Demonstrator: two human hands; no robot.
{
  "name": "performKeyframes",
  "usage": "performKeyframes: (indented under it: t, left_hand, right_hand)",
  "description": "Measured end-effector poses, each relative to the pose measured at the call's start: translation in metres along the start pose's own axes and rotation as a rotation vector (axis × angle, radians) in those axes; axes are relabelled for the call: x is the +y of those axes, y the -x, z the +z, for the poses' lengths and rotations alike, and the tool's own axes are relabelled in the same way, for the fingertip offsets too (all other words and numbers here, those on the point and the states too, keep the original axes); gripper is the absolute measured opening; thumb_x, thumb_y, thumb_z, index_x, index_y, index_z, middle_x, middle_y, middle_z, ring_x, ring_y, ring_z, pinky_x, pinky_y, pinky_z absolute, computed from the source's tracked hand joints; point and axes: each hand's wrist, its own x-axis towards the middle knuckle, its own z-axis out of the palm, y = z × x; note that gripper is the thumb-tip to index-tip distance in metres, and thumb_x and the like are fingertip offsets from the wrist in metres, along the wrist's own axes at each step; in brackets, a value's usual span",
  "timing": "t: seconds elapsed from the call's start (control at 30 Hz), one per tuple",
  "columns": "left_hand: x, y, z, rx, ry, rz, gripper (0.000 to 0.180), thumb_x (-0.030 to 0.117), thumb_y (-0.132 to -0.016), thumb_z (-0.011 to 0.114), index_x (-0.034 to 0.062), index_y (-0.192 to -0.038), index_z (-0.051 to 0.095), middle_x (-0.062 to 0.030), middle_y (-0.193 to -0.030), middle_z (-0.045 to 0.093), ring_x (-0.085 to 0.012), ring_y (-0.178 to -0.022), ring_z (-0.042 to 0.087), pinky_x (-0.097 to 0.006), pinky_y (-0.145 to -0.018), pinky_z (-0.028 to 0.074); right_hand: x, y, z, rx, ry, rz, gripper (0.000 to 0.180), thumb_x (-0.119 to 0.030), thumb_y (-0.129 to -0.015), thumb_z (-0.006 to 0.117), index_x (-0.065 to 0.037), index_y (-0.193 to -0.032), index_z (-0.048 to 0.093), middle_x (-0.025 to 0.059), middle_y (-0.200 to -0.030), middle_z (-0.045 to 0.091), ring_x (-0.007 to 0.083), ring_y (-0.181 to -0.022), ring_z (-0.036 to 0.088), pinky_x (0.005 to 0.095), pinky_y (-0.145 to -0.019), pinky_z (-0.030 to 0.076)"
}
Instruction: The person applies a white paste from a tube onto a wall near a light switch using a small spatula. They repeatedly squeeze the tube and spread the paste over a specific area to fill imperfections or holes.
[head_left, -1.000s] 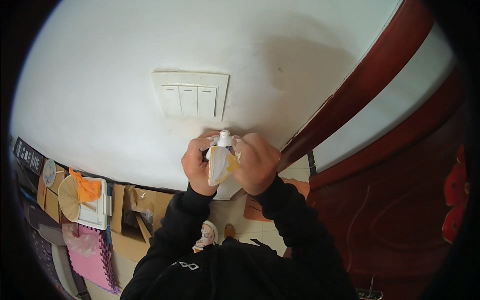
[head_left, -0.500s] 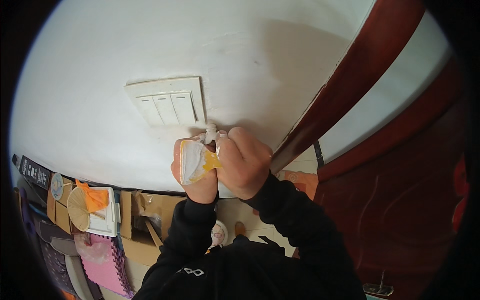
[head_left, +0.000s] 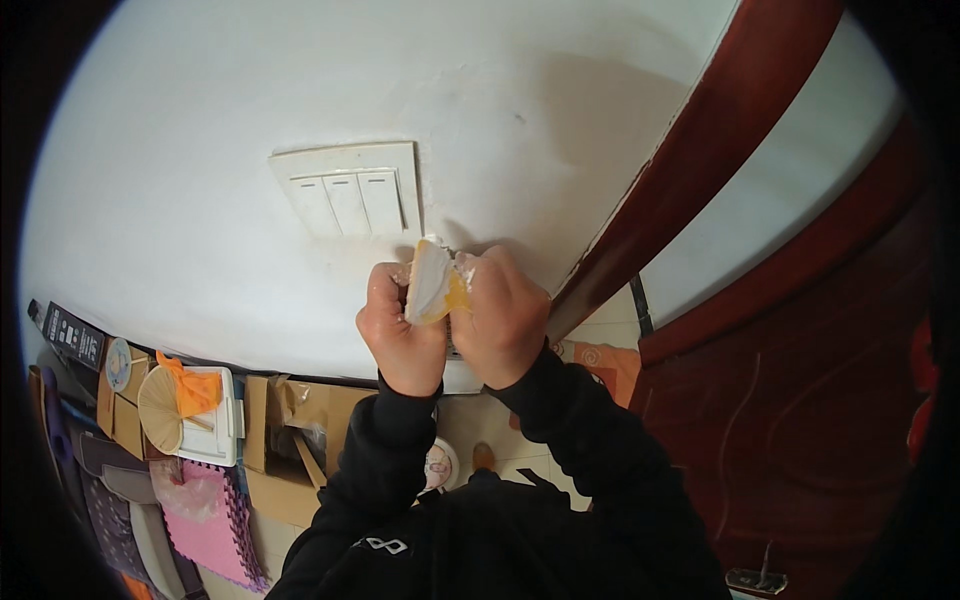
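A small yellow scraper [head_left: 436, 283], its blade coated with white putty, stands between my two hands just below the switch plate. My right hand [head_left: 500, 310] is closed round its narrow end, white smears on the fingers. Close beside it, my left hand [head_left: 402, 328] is curled shut; what it holds is hidden behind the scraper and fingers. A bit of white, lumpy material [head_left: 436, 242] shows behind the blade's top edge. Above the hands, a white three-rocker light switch [head_left: 350, 190] sits on the white wall [head_left: 200, 190].
A dark red door frame [head_left: 690, 150] rises on the right, beside a dark red door [head_left: 800, 430]. At lower left are an open cardboard box [head_left: 275, 490], a white bin with an orange cloth [head_left: 192, 390], a straw fan [head_left: 160, 410] and pink foam mats [head_left: 210, 525].
The scraper has tilted up and turned more edge-on, its top now covering the white nozzle-like tip seen between my hands before. My left hand has shifted slightly right; the view has moved a little.
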Motion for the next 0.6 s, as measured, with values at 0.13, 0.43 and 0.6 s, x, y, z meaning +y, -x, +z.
performKeyframes:
  t: [0.13, 0.43, 0.6]
  left_hand:
    - [-0.009, 0.003, -0.002, -0.081, 0.102, -0.107, 0.013, -0.001, -0.079, 0.064, -0.0005, -0.084, 0.052, -0.0047, -0.066, 0.057, -0.0054, -0.058, 0.046, -0.02, -0.054, 0.04]
    - [-0.03, 0.038, -0.059, -0.156, 0.351, -0.419, 0.012, -0.003, -0.083, 0.061, 0.0023, -0.085, 0.05, -0.0005, -0.074, 0.057, -0.0038, -0.066, 0.052, -0.02, -0.059, 0.044]
    - [-0.022, 0.061, -0.099, -0.21, 0.414, -0.571, 0.016, -0.005, -0.082, 0.06, 0.0031, -0.086, 0.048, -0.0013, -0.077, 0.058, -0.0055, -0.07, 0.054, -0.021, -0.064, 0.045]
  right_hand:
    - [0.006, 0.007, -0.01, -0.029, -0.07, 0.068, 0.02, -0.003, -0.074, 0.063, -0.003, -0.09, 0.051, 0.012, -0.077, 0.05, 0.0323, -0.062, 0.055, 0.0378, -0.05, 0.045]
    - [-0.008, 0.038, -0.068, -0.253, -0.712, 0.731, 0.022, -0.019, -0.095, 0.051, 0.0, -0.103, 0.043, 0.0038, -0.072, 0.05, 0.0127, -0.055, 0.049, 0.0274, -0.05, 0.042]
    - [-0.006, 0.041, -0.045, -0.388, -0.54, 0.657, 0.021, -0.022, -0.098, 0.046, -0.002, -0.094, 0.043, 0.0018, -0.063, 0.047, 0.0088, -0.05, 0.046, 0.0219, -0.046, 0.037]
